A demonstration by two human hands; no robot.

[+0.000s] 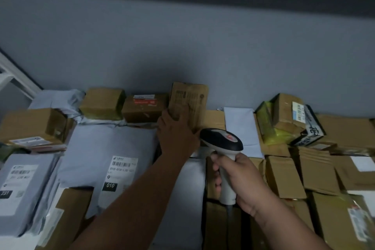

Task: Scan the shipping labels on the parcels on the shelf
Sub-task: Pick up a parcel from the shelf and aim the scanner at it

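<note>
Parcels crowd a shelf against a grey wall [182, 36], cardboard boxes and grey mailer bags packed edge to edge. At centre, a printed brown box [189, 103] stands on end, tilted, with the left hand [176, 134] gripping its lower left corner, fingers wrapped on the face and thumb to the side. Just at four o'clock from that box, the right hand [241, 180] clamps the pale handle of a barcode scanner [223, 144], its black head pointing toward ten o'clock. At eight o'clock from the scanner lies a grey mailer [101, 158] with a white label [121, 170] marked 010. A second mailer [22, 193] marked 231 sits at the far nine o'clock edge.
</note>
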